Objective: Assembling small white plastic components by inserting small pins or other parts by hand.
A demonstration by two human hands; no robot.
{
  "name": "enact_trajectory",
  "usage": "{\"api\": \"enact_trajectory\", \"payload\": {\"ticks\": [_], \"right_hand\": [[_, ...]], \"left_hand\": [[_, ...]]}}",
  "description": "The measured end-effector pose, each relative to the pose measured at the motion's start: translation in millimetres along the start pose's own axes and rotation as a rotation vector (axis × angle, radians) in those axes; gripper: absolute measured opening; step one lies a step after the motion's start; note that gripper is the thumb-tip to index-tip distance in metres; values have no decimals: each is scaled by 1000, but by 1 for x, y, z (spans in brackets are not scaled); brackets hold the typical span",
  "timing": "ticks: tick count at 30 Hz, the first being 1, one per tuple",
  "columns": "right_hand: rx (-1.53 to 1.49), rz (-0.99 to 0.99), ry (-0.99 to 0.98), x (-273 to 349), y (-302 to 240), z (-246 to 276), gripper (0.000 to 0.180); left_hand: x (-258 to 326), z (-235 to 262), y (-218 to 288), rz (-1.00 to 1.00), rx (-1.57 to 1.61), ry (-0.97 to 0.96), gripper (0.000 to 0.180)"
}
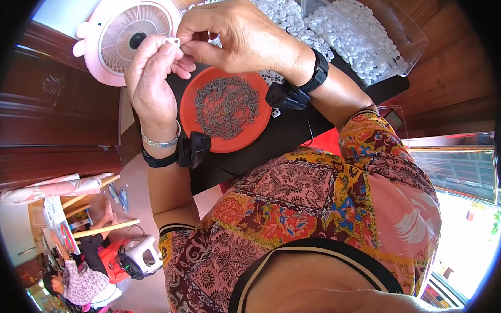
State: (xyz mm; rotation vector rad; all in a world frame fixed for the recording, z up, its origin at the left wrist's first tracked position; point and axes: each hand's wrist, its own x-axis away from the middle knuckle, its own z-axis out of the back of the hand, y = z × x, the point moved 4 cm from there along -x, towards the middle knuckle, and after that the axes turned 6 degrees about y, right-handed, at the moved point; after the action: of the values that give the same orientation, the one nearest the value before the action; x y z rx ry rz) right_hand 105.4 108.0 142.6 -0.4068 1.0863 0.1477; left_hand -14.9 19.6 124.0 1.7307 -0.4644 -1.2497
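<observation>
Between the thumb and fingers of my left hand [155,85] is a small white plastic piece [172,41] with dark holes. My right hand [241,35] meets it from the right, its thumb and forefinger pinched together at the piece's edge. Whatever those right fingertips hold, if anything, is too small and covered to name. Just below both hands, an orange-red plate [190,131] bears a ring of many small grey screws [227,107]. Behind my right hand lies a heap of similar white pieces [281,12].
A clear plastic bin [417,40] full of white pieces stands at the back right of the black table [341,79]. A pink fan [101,59] is close beyond my left hand. Farther off at the lower left, another person [86,281] sits near a white stool [146,256].
</observation>
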Motion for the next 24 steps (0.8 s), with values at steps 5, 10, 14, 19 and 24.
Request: {"api": "enact_trajectory", "payload": {"ticks": [5,10,14,19,24], "right_hand": [[54,-77,-39,-3,4,3,10],[-113,-240,-61,-3,17,7,17],[-305,-257,-100,-5,22,8,12],[-287,-300,-231,-3,23,3,13],[-272,-271,-215,-3,21,3,11]], "left_hand": [[-1,1,-4,-6,-40,-31,20],[-2,3,-5,11,-59,-62,16],[-3,2,-9,42,-84,-93,16],[-3,1,-9,58,-61,-121,16],[-4,-1,-7,39,-66,-112,15]]}}
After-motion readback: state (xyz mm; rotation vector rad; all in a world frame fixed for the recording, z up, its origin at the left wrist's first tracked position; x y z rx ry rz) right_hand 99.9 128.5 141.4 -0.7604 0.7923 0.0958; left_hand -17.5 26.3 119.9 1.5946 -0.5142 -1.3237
